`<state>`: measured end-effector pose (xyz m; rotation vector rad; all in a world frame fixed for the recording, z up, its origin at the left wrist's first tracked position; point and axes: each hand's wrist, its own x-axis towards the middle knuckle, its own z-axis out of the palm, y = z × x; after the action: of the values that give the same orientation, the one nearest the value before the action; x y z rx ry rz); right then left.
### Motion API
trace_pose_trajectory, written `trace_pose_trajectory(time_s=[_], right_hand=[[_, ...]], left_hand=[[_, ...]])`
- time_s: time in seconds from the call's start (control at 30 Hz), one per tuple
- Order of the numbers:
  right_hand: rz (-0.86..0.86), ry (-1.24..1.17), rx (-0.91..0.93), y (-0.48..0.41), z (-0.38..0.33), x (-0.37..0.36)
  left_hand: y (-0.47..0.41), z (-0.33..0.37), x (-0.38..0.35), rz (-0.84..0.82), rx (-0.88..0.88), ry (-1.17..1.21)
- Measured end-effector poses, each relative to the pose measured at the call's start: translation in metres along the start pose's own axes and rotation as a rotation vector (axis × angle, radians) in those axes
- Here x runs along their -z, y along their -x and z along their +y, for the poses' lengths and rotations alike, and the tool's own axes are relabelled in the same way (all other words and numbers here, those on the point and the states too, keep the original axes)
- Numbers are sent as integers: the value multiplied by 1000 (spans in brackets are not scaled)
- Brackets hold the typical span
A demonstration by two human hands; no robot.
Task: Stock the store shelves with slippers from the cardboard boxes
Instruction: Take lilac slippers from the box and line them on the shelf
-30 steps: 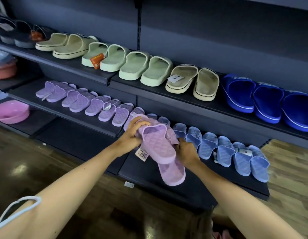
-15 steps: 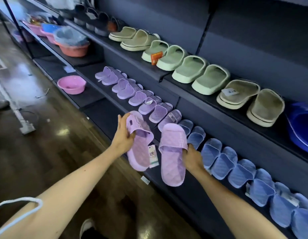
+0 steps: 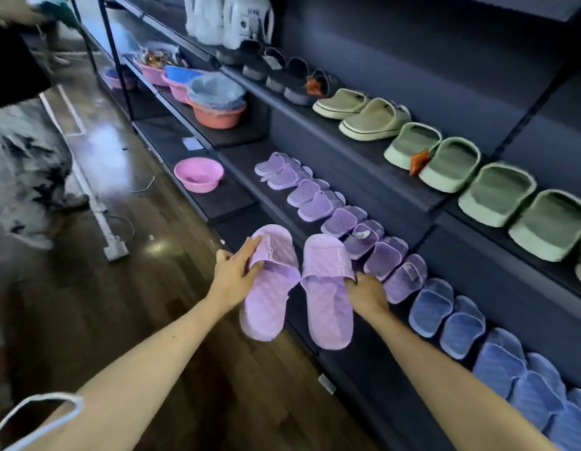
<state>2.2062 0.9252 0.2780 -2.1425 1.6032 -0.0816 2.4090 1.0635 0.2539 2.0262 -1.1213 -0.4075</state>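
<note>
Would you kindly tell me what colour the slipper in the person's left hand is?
The slipper is light lilac with a quilted pattern, clearest in the head view.

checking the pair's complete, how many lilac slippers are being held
2: the left slipper held by the left hand, the right slipper by the right hand, side by side. None looks hidden.

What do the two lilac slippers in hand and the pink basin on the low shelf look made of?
The left lilac slipper and right lilac slipper are probably soft moulded foam or rubbery plastic, matte, with a quilted pattern pressed in; the pink basin is likely hard plastic, smooth with a slight sheen.
</note>
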Motion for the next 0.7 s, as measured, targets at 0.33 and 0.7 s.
trace_pose_trajectory(time_s=[0.33, 0.7], right_hand=[[-73, -176, -37, -63, -123, -41], [-174, -350, -88, -219, -240, -101]], left_hand=[[-83, -73, 69, 209, 97, 1], [-275, -148, 119, 129, 304, -109]])
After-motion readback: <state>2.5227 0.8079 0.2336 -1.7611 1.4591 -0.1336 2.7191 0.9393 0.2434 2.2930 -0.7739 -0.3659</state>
